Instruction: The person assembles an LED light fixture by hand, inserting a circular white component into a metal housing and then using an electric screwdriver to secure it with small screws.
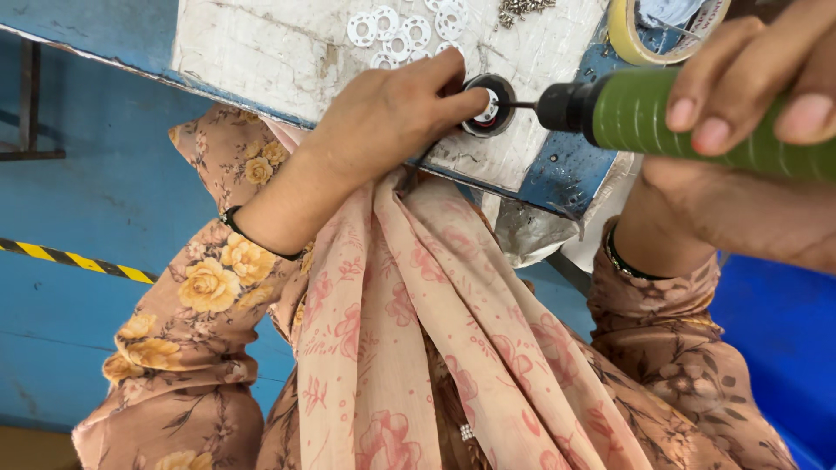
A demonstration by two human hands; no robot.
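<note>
My left hand (pixel 383 122) rests on the worn white work surface (pixel 261 43) and pinches a small round black part with a white centre (pixel 489 106) at the table's near edge. My right hand (pixel 749 78) grips a green powered screwdriver (pixel 688 117) held level, its black chuck and thin bit pointing left into the centre of the round part. A pile of white flat rings (pixel 401 30) lies just beyond my left hand. A heap of small metal screws (pixel 521 9) lies at the top edge of the view.
A roll of yellowish tape (pixel 649 35) sits at the back right of the table. The blue table edge (pixel 557 174) has chipped paint. A pink floral scarf (pixel 418 331) hangs over my lap. A black-and-yellow striped line (pixel 78 259) crosses the blue floor at left.
</note>
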